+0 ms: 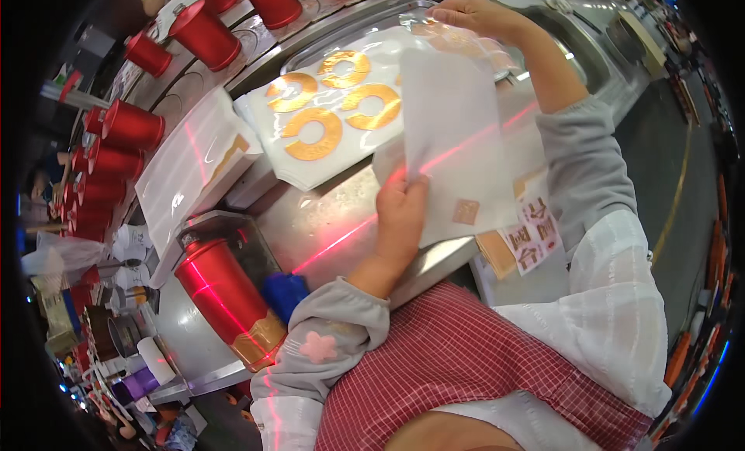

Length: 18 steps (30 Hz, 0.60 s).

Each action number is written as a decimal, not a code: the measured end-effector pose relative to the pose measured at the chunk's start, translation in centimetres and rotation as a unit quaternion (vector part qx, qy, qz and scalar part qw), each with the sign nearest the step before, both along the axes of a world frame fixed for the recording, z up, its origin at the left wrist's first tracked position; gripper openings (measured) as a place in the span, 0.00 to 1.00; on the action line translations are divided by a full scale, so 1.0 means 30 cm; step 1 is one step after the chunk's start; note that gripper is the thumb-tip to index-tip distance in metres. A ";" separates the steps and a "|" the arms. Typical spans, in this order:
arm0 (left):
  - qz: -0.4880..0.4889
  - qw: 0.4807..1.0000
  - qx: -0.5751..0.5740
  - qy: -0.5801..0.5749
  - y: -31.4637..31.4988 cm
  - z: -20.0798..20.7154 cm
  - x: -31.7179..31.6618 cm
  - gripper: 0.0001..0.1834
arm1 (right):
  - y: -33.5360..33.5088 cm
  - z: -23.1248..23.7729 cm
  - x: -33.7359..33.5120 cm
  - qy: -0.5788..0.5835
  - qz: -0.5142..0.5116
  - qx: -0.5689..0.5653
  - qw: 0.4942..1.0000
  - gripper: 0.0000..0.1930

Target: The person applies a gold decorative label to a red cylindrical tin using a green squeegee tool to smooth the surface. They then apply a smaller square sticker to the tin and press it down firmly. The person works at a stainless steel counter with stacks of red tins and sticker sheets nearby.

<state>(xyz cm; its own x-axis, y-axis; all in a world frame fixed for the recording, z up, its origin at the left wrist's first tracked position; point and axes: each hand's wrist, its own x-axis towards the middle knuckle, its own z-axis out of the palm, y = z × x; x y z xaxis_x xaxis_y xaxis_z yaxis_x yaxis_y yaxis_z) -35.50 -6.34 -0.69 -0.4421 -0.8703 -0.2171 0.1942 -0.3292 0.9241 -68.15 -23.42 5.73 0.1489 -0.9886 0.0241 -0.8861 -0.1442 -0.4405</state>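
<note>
Pinching white sheet [458, 133]; left fingers [394, 190] on its left edge; right fingers [458, 16] beyond its top, grip unclear

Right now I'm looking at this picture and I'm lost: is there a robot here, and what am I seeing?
No robot shows here: these are a person's own bare hands. The single picture comes from a wide camera worn on the head, looking down, so straight edges bend near the rim.

The left hand grips a pale sheet. The right hand reaches to the far side; whether it pinches anything is hard to tell.

On the metal table, white sheets carry gold, C-shaped pieces. Nearer, on the left, is a tilted red container with a gold band. More red containers stand farther back.
</note>
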 end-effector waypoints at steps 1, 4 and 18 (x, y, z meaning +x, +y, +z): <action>-0.012 1.000 -0.005 0.011 -0.008 0.007 0.012 0.20 | 0.113 0.087 0.070 -0.070 -0.002 0.036 0.997 0.22; -0.028 0.998 0.007 0.056 -0.031 0.058 0.029 0.21 | 0.337 0.090 0.062 -0.128 -0.061 -0.097 0.985 0.21; 0.034 0.988 -0.018 0.152 0.019 0.169 -0.041 0.24 | 0.989 -0.062 0.561 0.010 -0.121 -0.333 0.935 0.30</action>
<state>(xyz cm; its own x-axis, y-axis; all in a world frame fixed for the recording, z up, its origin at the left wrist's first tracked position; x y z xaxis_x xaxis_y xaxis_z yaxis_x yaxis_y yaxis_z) -36.72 -5.76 4.38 -0.4220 -0.9051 -0.0524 0.4850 -0.2742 0.8304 -51.33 6.26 3.86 -0.0696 -0.7596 0.6467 -0.9352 -0.1760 -0.3073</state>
